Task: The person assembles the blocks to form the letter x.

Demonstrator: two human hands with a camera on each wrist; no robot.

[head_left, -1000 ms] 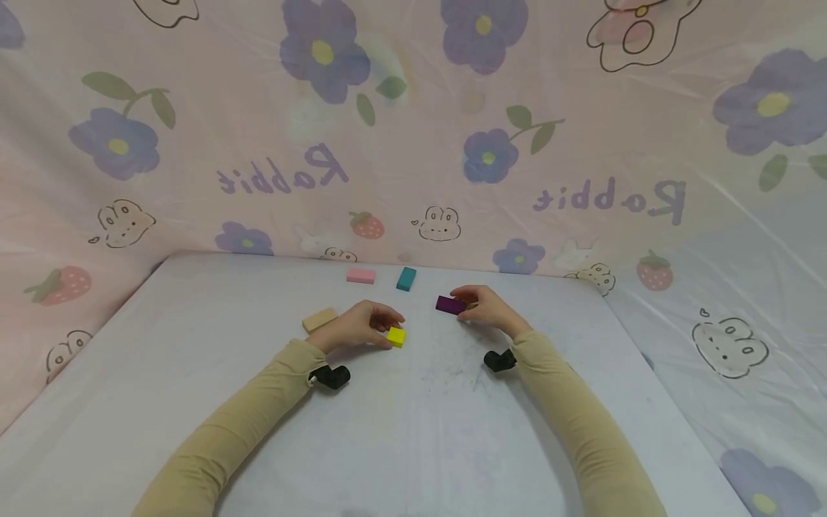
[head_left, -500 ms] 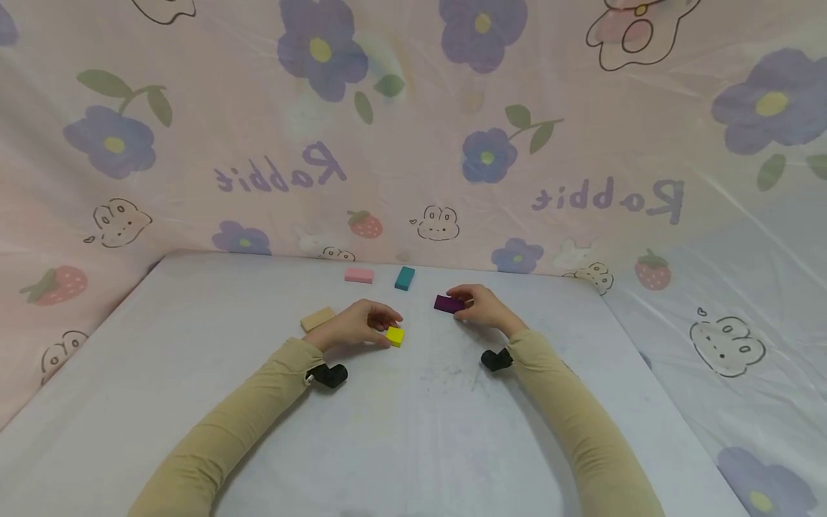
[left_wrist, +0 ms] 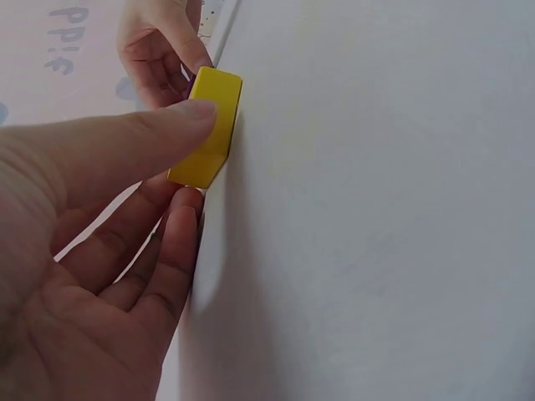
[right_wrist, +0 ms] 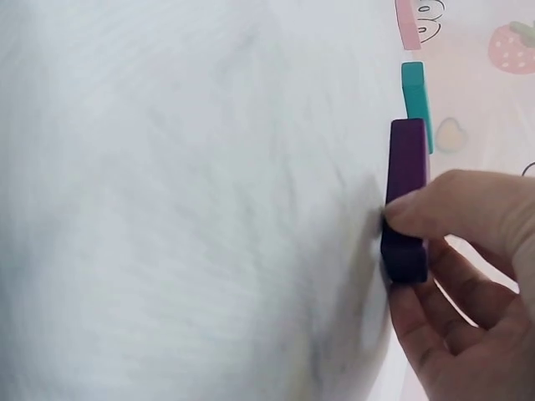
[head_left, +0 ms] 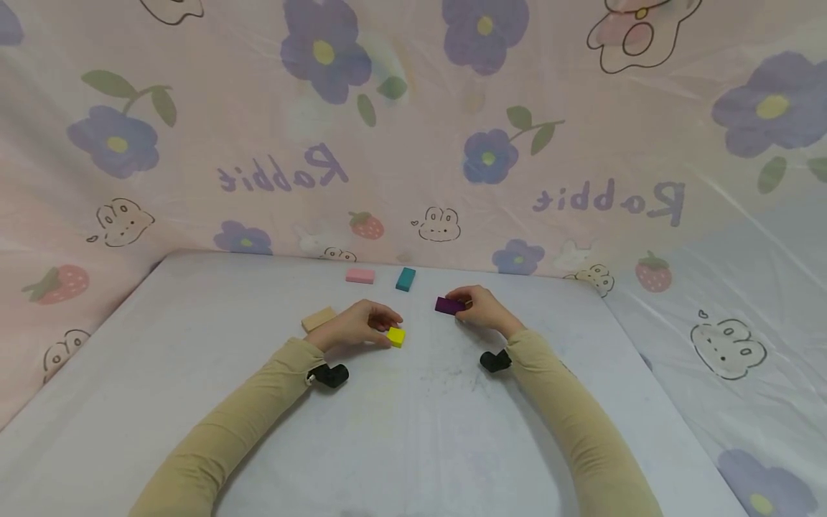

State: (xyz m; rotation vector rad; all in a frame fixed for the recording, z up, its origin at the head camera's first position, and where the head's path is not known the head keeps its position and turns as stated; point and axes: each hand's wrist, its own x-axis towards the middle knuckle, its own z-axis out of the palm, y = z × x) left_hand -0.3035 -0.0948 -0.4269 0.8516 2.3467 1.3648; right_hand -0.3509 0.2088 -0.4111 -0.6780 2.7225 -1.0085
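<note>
Near the middle of the table, my left hand (head_left: 354,324) pinches a yellow block (head_left: 396,337) between thumb and fingers. The left wrist view shows the thumb lying across the yellow block's (left_wrist: 216,125) near face. Farther right, my right hand (head_left: 486,309) holds a dark purple block (head_left: 447,306) by its right end. In the right wrist view the thumb presses on the purple block's (right_wrist: 407,159) side, with fingers behind it. A natural wood-coloured block (head_left: 319,319) lies just behind the left wrist.
Toward the back edge of the white table (head_left: 388,445) lie a pink block (head_left: 360,276) and a teal block (head_left: 405,279), apart from each other. A printed curtain (head_left: 400,143) hangs behind the table. Black wrist cameras sit under both wrists.
Both hands stay nearly in place, still holding the yellow and purple blocks. Only slight shifts of the whole head view show.
</note>
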